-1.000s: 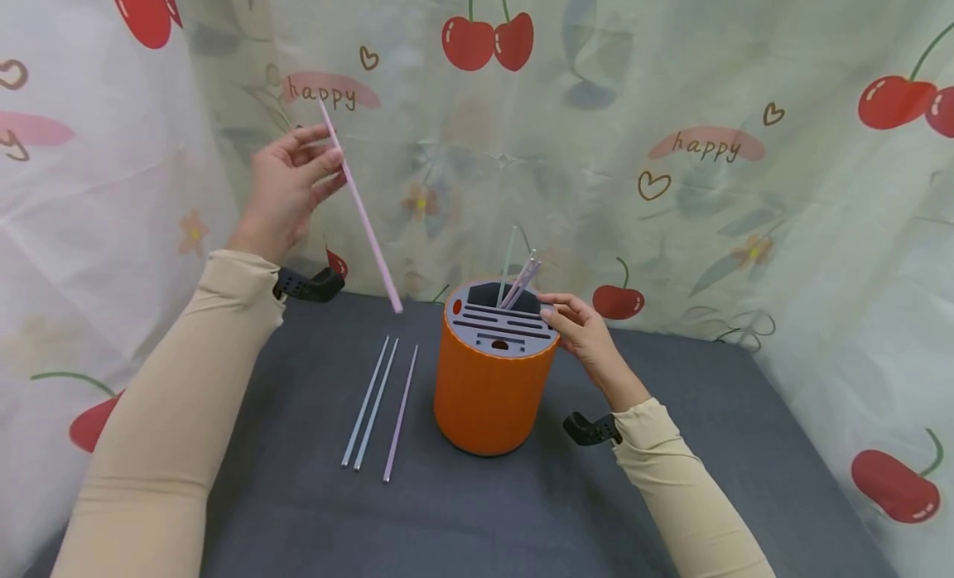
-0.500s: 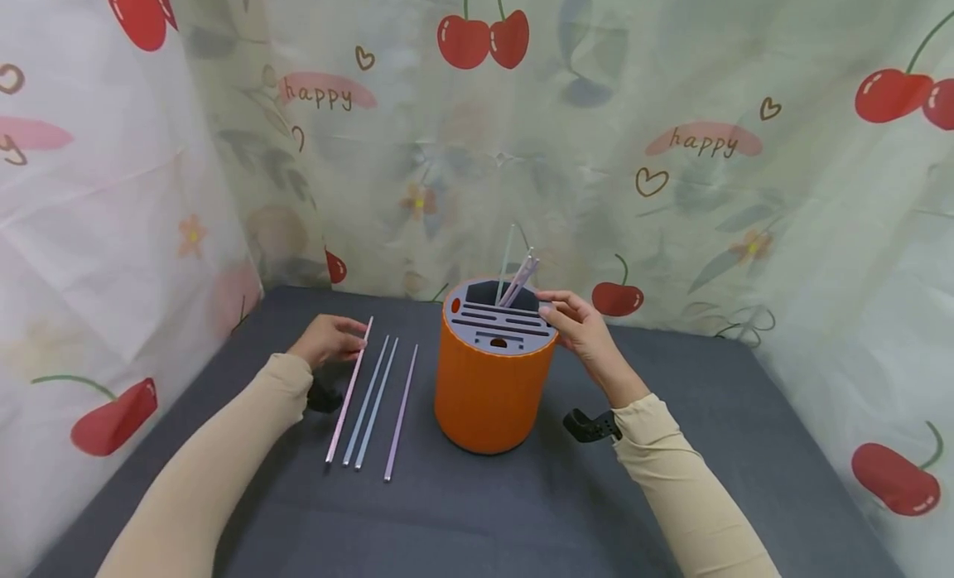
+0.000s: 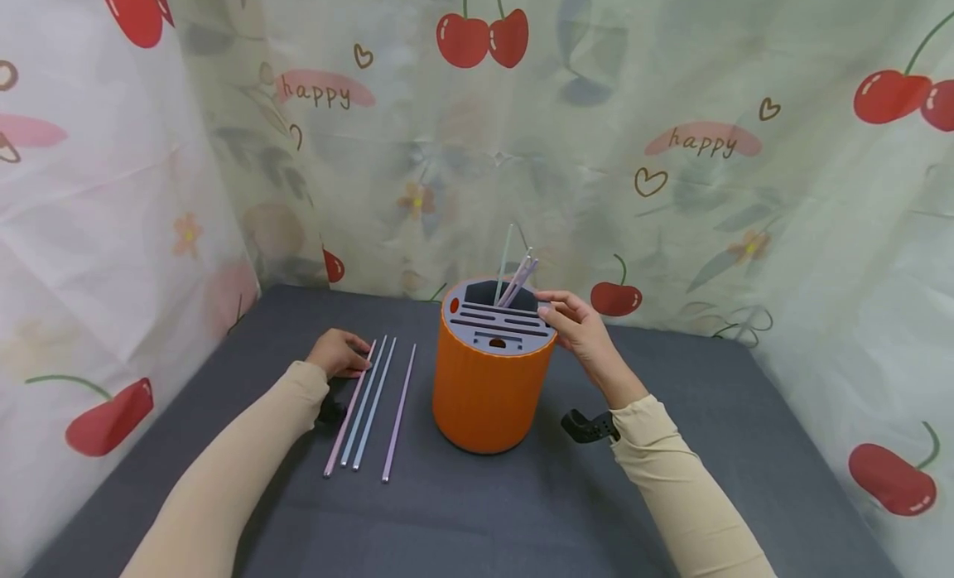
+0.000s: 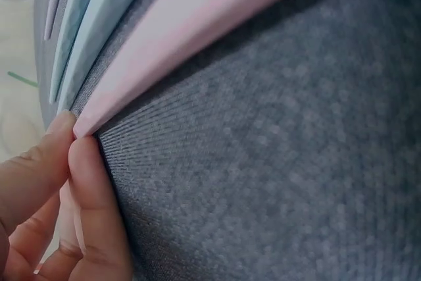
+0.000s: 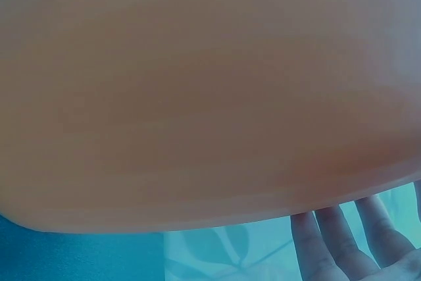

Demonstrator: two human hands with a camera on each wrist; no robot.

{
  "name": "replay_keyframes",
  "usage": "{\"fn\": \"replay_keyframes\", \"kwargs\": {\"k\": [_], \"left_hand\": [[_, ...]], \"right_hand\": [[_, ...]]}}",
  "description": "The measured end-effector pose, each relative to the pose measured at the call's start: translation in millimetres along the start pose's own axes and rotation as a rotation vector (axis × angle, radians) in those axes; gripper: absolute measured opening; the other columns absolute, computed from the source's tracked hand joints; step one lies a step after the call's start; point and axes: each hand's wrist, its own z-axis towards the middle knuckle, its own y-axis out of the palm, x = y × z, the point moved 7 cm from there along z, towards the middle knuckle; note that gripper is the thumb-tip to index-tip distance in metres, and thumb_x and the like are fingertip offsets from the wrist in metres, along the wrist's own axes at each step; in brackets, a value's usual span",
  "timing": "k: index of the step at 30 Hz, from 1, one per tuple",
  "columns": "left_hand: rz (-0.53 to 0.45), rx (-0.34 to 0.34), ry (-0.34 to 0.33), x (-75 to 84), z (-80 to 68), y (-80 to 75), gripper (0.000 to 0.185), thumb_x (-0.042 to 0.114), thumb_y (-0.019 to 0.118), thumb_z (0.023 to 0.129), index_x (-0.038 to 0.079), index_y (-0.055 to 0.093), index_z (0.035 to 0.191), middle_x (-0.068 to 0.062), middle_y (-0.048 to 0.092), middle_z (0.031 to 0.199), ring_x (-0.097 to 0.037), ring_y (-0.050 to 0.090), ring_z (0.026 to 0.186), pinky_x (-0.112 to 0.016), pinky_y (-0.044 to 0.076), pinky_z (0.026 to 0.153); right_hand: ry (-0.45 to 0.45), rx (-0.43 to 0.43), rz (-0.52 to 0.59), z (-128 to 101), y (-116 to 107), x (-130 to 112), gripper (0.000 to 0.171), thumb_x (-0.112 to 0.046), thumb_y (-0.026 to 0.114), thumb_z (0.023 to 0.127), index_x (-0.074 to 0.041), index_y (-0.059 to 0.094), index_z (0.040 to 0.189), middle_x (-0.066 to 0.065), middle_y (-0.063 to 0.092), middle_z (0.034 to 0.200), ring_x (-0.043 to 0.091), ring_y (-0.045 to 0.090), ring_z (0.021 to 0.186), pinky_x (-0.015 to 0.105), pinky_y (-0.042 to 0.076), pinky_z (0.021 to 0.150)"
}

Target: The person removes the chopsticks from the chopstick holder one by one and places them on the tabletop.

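My left hand (image 3: 339, 353) pinches the far end of a pink chopstick (image 3: 347, 418) between thumb and fingertips. That chopstick lies slantwise at the left of a row on the dark cloth. Two light blue chopsticks (image 3: 374, 406) lie close beside it, and a purple chopstick (image 3: 399, 414) lies farther right. The left wrist view shows the pink chopstick (image 4: 164, 44) up close, its end in the fingertips. At the rim of an orange knife and utensil holder (image 3: 488, 396), my right hand (image 3: 585, 334) rests its thumb and fingers. In the right wrist view, fairly straight fingers (image 5: 335, 241) meet the holder's side.
The holder's grey slotted top (image 3: 495, 338) has an opening at the back, where several thin pastel sticks (image 3: 522, 280) stand tilted. Dark grey cloth (image 3: 417, 537) covers the table. A cherry-print curtain (image 3: 447, 180) hangs behind and at both sides.
My left hand has come down from the air with the pink chopstick, laid it beside the blue ones, and shifted slightly right and nearer. The right hand stays at the holder.
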Motion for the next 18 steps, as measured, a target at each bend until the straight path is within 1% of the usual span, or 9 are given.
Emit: {"fn": "replay_keyframes", "kwargs": {"k": [8, 11, 18], "left_hand": [[0.013, 0.028, -0.011, -1.7, 3.1, -1.1, 0.04, -0.013, 0.075, 0.074, -0.01, 0.062, 0.112, -0.014, 0.057, 0.087, -0.009, 0.06, 0.053, -0.023, 0.057, 0.053], [0.017, 0.027, -0.012, -0.9, 3.1, -1.0, 0.04, -0.012, 0.075, 0.075, -0.01, 0.062, 0.113, -0.015, 0.057, 0.088, -0.009, 0.06, 0.053, -0.023, 0.057, 0.053], [0.025, 0.02, -0.038, -0.3, 1.1, -0.3, 0.04, -0.009, 0.075, 0.077, -0.009, 0.062, 0.115, -0.015, 0.058, 0.093, -0.009, 0.06, 0.056, -0.023, 0.057, 0.055]], "right_hand": [[-0.002, -0.003, 0.006, -0.5, -0.5, 0.0, 0.038, -0.028, 0.058, 0.098, -0.012, 0.052, 0.132, -0.003, 0.057, 0.115, 0.015, 0.056, 0.106, 0.025, 0.053, 0.088], [-0.007, -0.005, 0.006, -0.4, -0.7, -0.7, 0.039, -0.027, 0.058, 0.098, -0.011, 0.052, 0.133, -0.003, 0.057, 0.115, 0.015, 0.056, 0.106, 0.025, 0.053, 0.088], [-0.012, -0.011, 0.005, 0.0, -0.5, -1.6, 0.04, -0.027, 0.058, 0.098, -0.01, 0.051, 0.134, -0.003, 0.056, 0.117, 0.016, 0.055, 0.108, 0.026, 0.053, 0.088]]}}
